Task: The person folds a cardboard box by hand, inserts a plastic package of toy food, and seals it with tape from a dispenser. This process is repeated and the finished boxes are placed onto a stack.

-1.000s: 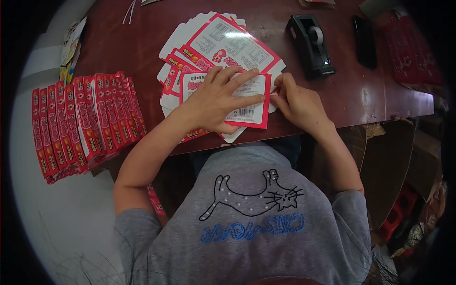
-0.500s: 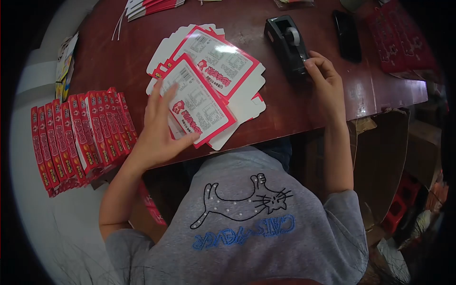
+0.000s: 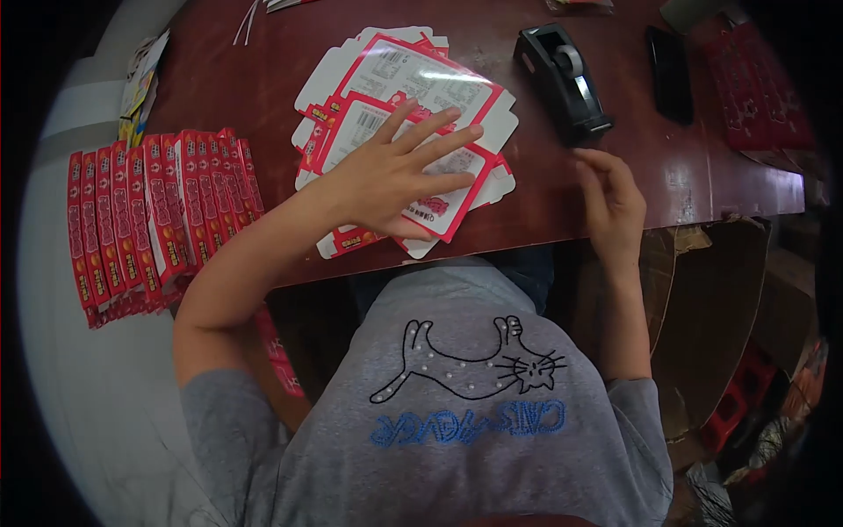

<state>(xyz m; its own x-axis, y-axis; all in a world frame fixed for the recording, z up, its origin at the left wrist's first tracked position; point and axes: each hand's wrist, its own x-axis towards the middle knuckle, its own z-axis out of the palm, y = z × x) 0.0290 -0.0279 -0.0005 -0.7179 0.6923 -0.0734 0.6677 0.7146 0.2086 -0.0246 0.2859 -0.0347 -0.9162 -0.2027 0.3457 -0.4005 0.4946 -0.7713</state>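
My left hand (image 3: 395, 176) lies with fingers spread across a flattened red-and-white carton (image 3: 351, 136) on top of an overlapping pile. Another flat carton (image 3: 439, 83) with a clear, shiny panel lies under it, toward the far side. My right hand (image 3: 612, 198) hovers near the table's front edge, thumb and forefinger drawn together. Whatever is between those fingertips is too small to make out. Just beyond that hand stands a black tape dispenser (image 3: 562, 83) with a roll of clear tape (image 3: 571, 61), apart from the fingers.
A row of upright red boxes (image 3: 162, 211) stands at the left. A black phone (image 3: 669, 75) lies right of the dispenser, with red packages (image 3: 760, 88) farther right. An open cardboard box (image 3: 716, 307) sits below the table edge (image 3: 544, 239).
My right hand has come away from the dispenser's cutting end toward my body. My left hand has moved right and flattened over the top carton. The whole view has shifted slightly.
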